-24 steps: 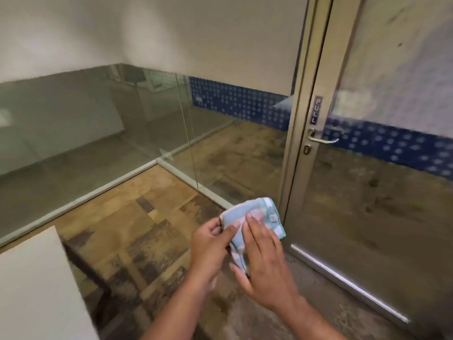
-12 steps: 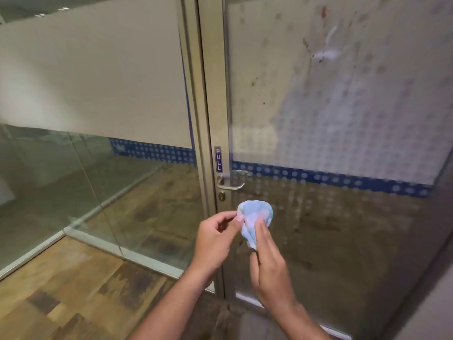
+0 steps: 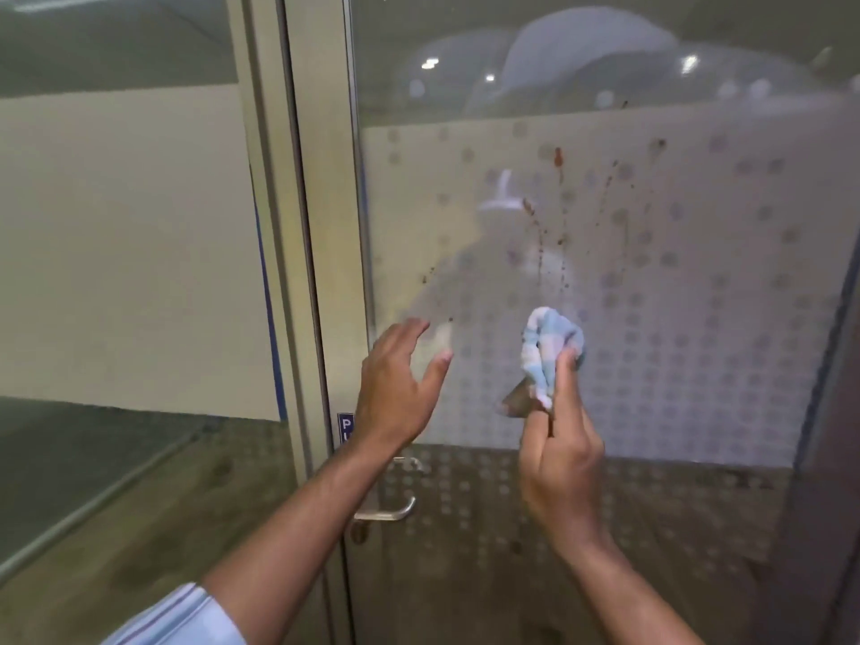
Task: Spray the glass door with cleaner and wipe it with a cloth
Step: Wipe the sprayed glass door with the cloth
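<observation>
The glass door [image 3: 698,290] fills the right of the view, with a frosted dotted band and brown drip stains [image 3: 558,216] on it. My right hand [image 3: 561,463] is raised close to the glass and grips a bunched light-blue and white cloth [image 3: 551,346], just below the stains. My left hand [image 3: 400,384] is open with fingers spread, held near the glass by the door's left edge, holding nothing. No spray bottle is in view.
A metal door frame [image 3: 321,225] runs down left of the glass, with a lever handle [image 3: 391,512] and a blue PULL sign [image 3: 345,428] partly behind my left wrist. A fixed glass panel [image 3: 130,272] lies to the left. A dark frame edge [image 3: 833,412] stands at right.
The view rose from the floor up to the stained glass. My left hand let go of the cloth and opened; my right hand lifted the bunched cloth up toward the stains.
</observation>
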Action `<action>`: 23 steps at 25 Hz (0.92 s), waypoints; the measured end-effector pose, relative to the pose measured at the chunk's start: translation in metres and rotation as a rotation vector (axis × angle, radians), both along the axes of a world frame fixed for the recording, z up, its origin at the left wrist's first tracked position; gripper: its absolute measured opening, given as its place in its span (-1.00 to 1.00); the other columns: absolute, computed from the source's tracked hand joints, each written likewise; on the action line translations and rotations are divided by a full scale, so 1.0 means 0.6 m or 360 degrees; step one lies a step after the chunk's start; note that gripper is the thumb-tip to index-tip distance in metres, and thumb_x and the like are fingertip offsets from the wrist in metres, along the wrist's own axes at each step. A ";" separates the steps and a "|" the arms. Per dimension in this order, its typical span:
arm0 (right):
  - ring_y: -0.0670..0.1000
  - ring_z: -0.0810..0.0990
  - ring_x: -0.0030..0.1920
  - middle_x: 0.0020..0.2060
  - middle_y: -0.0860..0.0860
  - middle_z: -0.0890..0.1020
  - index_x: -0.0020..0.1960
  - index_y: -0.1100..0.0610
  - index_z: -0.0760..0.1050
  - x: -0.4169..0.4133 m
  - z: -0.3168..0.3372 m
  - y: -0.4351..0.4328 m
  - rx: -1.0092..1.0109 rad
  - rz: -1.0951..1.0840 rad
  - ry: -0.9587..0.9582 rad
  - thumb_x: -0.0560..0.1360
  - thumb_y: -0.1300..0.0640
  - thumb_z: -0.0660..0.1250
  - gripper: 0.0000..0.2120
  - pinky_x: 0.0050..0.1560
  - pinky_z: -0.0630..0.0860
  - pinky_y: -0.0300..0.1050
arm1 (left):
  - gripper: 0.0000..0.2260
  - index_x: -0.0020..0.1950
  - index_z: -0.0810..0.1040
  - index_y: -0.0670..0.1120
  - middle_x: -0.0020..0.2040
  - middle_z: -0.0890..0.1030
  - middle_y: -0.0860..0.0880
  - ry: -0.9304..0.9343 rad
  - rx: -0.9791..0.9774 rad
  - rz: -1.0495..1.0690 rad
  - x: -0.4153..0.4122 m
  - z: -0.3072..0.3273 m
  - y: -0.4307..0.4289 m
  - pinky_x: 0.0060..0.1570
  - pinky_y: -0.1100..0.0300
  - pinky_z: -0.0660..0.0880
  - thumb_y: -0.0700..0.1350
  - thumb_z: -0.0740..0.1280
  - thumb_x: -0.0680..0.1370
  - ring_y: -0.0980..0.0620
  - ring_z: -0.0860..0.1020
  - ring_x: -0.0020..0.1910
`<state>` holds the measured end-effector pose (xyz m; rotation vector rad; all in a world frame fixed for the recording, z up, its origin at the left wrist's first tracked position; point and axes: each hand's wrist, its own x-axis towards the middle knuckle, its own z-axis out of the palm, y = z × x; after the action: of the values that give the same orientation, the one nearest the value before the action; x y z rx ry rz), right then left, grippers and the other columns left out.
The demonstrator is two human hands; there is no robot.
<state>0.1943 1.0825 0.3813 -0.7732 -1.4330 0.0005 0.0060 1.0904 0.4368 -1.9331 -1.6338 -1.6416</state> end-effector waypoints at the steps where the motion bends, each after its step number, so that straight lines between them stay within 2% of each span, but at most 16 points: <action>1: 0.33 0.66 0.31 0.50 0.33 0.51 0.70 0.14 0.12 -0.011 0.030 0.028 0.0095 -0.0071 -0.0007 0.63 0.25 0.09 -0.37 0.20 0.60 -0.07 | -0.52 0.53 0.56 -0.10 0.50 0.59 -0.09 0.0115 0.0070 0.0008 -0.016 0.026 0.037 0.54 -0.13 0.45 0.12 0.37 0.68 -0.08 0.51 0.53; 3: 0.42 0.55 0.44 0.56 0.35 0.43 0.67 0.25 0.14 -0.036 0.090 0.085 0.0273 -0.0244 -0.0045 0.61 0.31 0.10 -0.38 0.30 0.60 0.33 | -0.49 0.53 0.55 -0.12 0.53 0.57 -0.14 0.0304 0.0230 0.0080 -0.048 0.083 0.110 0.54 -0.21 0.44 0.15 0.34 0.67 -0.17 0.48 0.57; 4: 0.42 0.48 0.50 0.58 0.35 0.39 0.65 0.32 0.17 -0.049 0.121 0.110 0.0356 -0.0336 -0.0084 0.60 0.34 0.12 -0.39 0.37 0.53 0.42 | -0.47 0.54 0.54 -0.13 0.55 0.55 -0.16 0.0387 0.0331 0.0138 -0.062 0.114 0.139 0.56 -0.21 0.43 0.15 0.32 0.67 -0.21 0.47 0.58; 7: 0.34 0.31 0.63 0.59 0.37 0.36 0.61 0.41 0.25 -0.080 0.200 0.188 0.0525 -0.0645 -0.0261 0.58 0.41 0.19 -0.41 0.53 0.35 0.46 | -0.46 0.57 0.50 -0.13 0.60 0.49 -0.19 0.0591 0.0620 0.0316 -0.096 0.201 0.214 0.55 -0.23 0.40 0.14 0.35 0.68 -0.26 0.42 0.62; 10: 0.32 0.35 0.61 0.55 0.36 0.42 0.59 0.39 0.30 -0.101 0.267 0.247 0.0647 -0.0971 -0.0453 0.54 0.48 0.24 -0.39 0.50 0.34 0.52 | -0.47 0.60 0.46 -0.13 0.67 0.40 -0.22 0.0709 0.0823 0.0457 -0.119 0.276 0.267 0.59 -0.27 0.31 0.11 0.32 0.70 -0.29 0.34 0.67; 12: 0.30 0.31 0.64 0.61 0.32 0.35 0.63 0.34 0.27 -0.123 0.299 0.270 0.0516 -0.1030 -0.0667 0.59 0.40 0.22 -0.40 0.50 0.25 0.61 | -0.48 0.63 0.44 -0.13 0.69 0.35 -0.24 0.0800 0.0916 0.0586 -0.134 0.320 0.293 0.61 -0.29 0.28 0.11 0.25 0.73 -0.29 0.31 0.69; 13: 0.26 0.20 0.69 0.68 0.27 0.24 0.67 0.29 0.19 -0.135 0.311 0.274 0.0354 -0.1006 -0.0802 0.66 0.27 0.20 -0.41 0.52 0.16 0.65 | -0.48 0.64 0.42 -0.13 0.71 0.32 -0.24 0.0858 0.0938 0.0642 -0.141 0.334 0.305 0.62 -0.29 0.27 0.12 0.22 0.75 -0.29 0.29 0.70; 15: 0.17 -0.07 0.75 0.75 0.15 -0.04 0.73 0.17 -0.02 -0.152 0.318 0.280 0.0029 -0.0951 -0.1026 0.72 -0.14 0.09 -0.29 0.58 -0.07 0.63 | -0.46 0.70 0.35 -0.12 0.74 0.26 -0.24 0.0957 0.0971 0.0701 -0.152 0.343 0.325 0.66 -0.28 0.24 0.13 0.15 0.78 -0.28 0.24 0.73; 16: 0.15 -0.09 0.75 0.75 0.12 -0.07 0.74 0.12 -0.03 -0.152 0.317 0.281 -0.0023 -0.0935 -0.1058 0.69 -0.28 0.03 -0.23 0.59 -0.08 0.55 | -0.45 0.73 0.29 -0.11 0.75 0.22 -0.24 0.0987 0.0988 0.0705 -0.157 0.340 0.333 0.69 -0.27 0.19 0.14 0.13 0.79 -0.27 0.20 0.75; 17: 0.16 -0.01 0.74 0.75 0.11 0.00 0.73 0.08 0.06 -0.147 0.321 0.281 0.0021 -0.0933 -0.1030 0.67 -0.33 0.00 -0.23 0.59 -0.01 0.48 | -0.43 0.75 0.24 -0.10 0.77 0.19 -0.23 0.1004 0.1006 0.0701 -0.163 0.336 0.340 0.71 -0.26 0.15 0.14 0.11 0.80 -0.26 0.16 0.76; 19: 0.18 0.19 0.68 0.70 0.11 0.22 0.62 0.01 0.32 -0.129 0.335 0.288 0.0244 -0.1013 -0.0917 0.65 -0.26 0.08 -0.38 0.54 0.12 0.38 | -0.43 0.77 0.20 -0.09 0.77 0.16 -0.22 0.1001 0.1043 0.0706 -0.166 0.331 0.347 0.73 -0.24 0.10 0.14 0.11 0.80 -0.25 0.12 0.77; 20: 0.19 0.18 0.68 0.70 0.11 0.22 0.57 0.00 0.37 -0.120 0.344 0.297 0.0331 -0.1072 -0.0907 0.64 -0.21 0.15 -0.43 0.54 0.12 0.36 | -0.42 0.77 0.20 -0.08 0.77 0.16 -0.22 0.0997 0.1050 0.0715 -0.165 0.330 0.348 0.74 -0.23 0.09 0.14 0.11 0.80 -0.24 0.12 0.77; 21: 0.20 0.12 0.71 0.72 0.11 0.17 0.57 0.00 0.37 -0.113 0.351 0.309 0.0390 -0.1120 -0.0932 0.62 -0.18 0.20 -0.44 0.58 0.08 0.38 | -0.42 0.77 0.19 -0.08 0.77 0.16 -0.22 0.0997 0.1047 0.0719 -0.164 0.331 0.347 0.74 -0.22 0.08 0.14 0.10 0.80 -0.24 0.12 0.77; 23: 0.22 0.00 0.74 0.75 0.09 0.07 0.66 0.07 0.24 -0.112 0.357 0.335 0.0456 -0.1136 -0.1002 0.62 -0.17 0.23 -0.32 0.64 -0.02 0.45 | -0.42 0.77 0.19 -0.08 0.78 0.16 -0.22 0.1003 0.1034 0.0727 -0.163 0.332 0.346 0.74 -0.22 0.08 0.14 0.10 0.80 -0.24 0.11 0.77</action>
<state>0.1268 1.2836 0.5954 -1.0551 -1.6058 -1.0523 -0.0918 1.2981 0.6360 -1.3942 -1.0117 -1.0395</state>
